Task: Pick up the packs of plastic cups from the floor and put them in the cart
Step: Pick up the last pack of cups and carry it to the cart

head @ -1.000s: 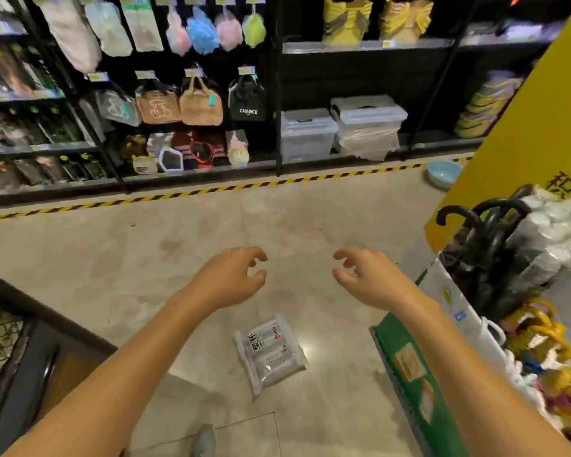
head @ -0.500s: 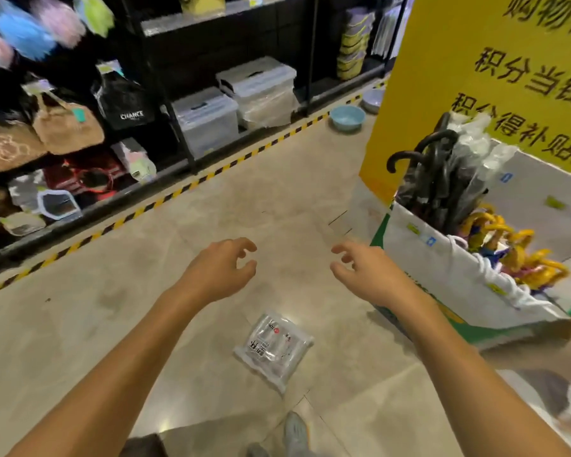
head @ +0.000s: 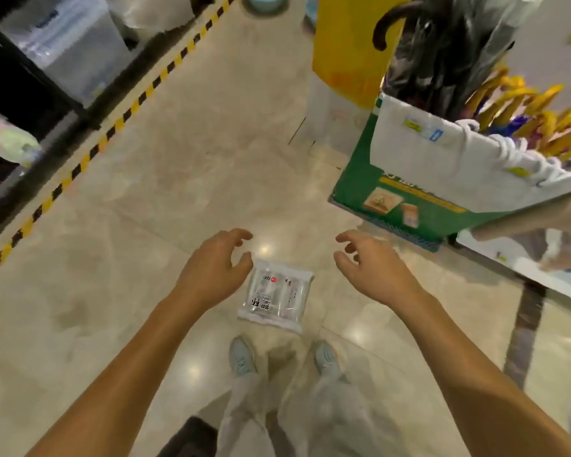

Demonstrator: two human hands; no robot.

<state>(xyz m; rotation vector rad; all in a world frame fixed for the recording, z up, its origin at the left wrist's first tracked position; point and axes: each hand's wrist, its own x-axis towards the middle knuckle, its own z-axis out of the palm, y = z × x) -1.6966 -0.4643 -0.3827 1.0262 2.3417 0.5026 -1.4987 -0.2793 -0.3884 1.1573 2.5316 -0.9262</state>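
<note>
A clear plastic pack of cups with black and red print lies flat on the beige tiled floor, just ahead of my two grey shoes. My left hand hovers above its left edge with fingers spread and curled, holding nothing. My right hand hangs to the pack's right, also open and empty. Both hands are apart from the pack. The cart is mostly out of view; only a dark corner shows at the bottom, and I cannot tell if it belongs to the cart.
A green and white display bin full of umbrellas stands close on the right, with a yellow sign behind it. Black shelving with clear storage boxes runs along the left behind a yellow-black floor stripe. Another person's arm shows at far right.
My view has tilted down and turned right. The pack now lies between my hands near my feet, and both hands have come lower toward it. The cart has left the view.
</note>
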